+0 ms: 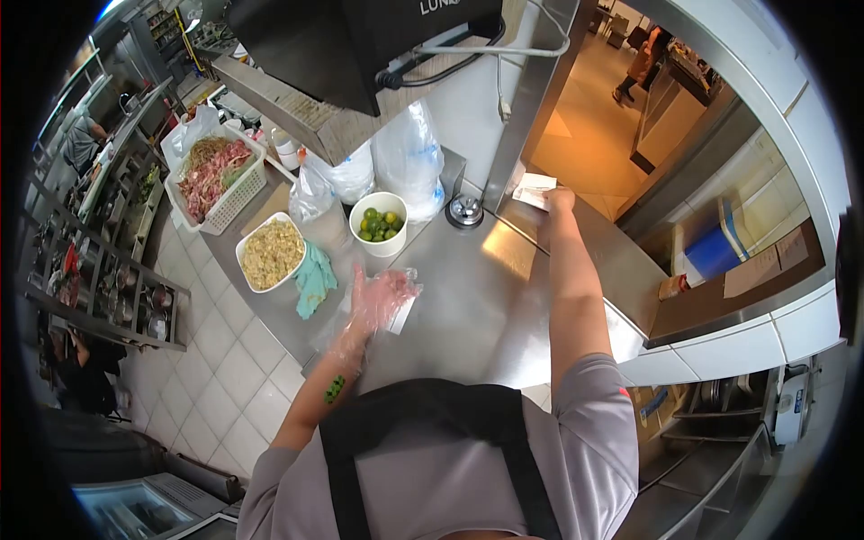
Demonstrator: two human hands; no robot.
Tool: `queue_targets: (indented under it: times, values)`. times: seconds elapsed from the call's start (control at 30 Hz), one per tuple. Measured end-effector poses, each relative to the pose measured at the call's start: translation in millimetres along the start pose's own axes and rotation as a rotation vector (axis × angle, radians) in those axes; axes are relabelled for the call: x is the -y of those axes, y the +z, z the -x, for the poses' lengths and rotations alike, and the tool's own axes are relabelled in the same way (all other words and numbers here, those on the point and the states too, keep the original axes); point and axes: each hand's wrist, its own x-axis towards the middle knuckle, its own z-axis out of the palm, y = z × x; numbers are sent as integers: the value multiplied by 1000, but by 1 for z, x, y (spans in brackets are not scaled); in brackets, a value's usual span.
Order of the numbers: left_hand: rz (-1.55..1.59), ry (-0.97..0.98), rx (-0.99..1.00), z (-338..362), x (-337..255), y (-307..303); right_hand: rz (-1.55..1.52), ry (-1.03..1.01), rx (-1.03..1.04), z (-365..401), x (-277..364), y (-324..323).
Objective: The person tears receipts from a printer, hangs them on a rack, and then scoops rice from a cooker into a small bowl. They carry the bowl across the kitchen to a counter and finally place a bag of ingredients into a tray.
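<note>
My right hand [561, 200] reaches out to the pass-through ledge, its bare fingers closed on the edge of a white paper slip [535, 186]. My left hand [385, 299], in a loose clear plastic glove, is low over the steel counter [459, 310] with its fingers stretched out. A white piece of paper [402, 317] shows partly from under that hand. Close by on its left lies a crumpled teal cloth [315, 281]. Beyond the fingers stands a white tub [379, 241] of small green citrus fruits [380, 223].
A white container of pale chopped food [273, 255] and a white basket [229, 209] of sliced meat stand left. Plastic bags [407, 157] and a call bell [464, 211] sit behind. A black monitor [306, 45] overhangs the counter. Other people appear at the far left and beyond the opening.
</note>
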Motion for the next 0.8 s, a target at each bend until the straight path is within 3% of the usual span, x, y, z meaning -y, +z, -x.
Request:
queue_targets:
  times: [0.17,0.23,0.37,0.5,0.57,0.63,0.7,0.73,0.8]
  values:
    - [-33,-2,-29,2,-2,1,-66,-88,161,15,9,-6]
    - [-19,3,-34,3,-1,5,-355,-100,219,14,-1,-21]
    - [-75,-3,-58,4,0,9,-354,5,80,19,-12,-33]
    - [-45,5,-36,3,-1,9,-398,-18,113,19,-19,-31]
    - [-45,9,-53,4,-1,10,-149,-28,-120,14,-18,-20]
    - [-45,18,-79,5,-3,9,-170,19,-5,4,-16,-15]
    - [-89,-16,-118,5,-3,7,-114,-41,8,-4,-15,-5]
    - [-89,-9,-120,4,-3,7,-152,-47,141,-3,-11,-6]
    - [-37,-1,-156,5,-3,7,-191,-118,185,1,-4,-4]
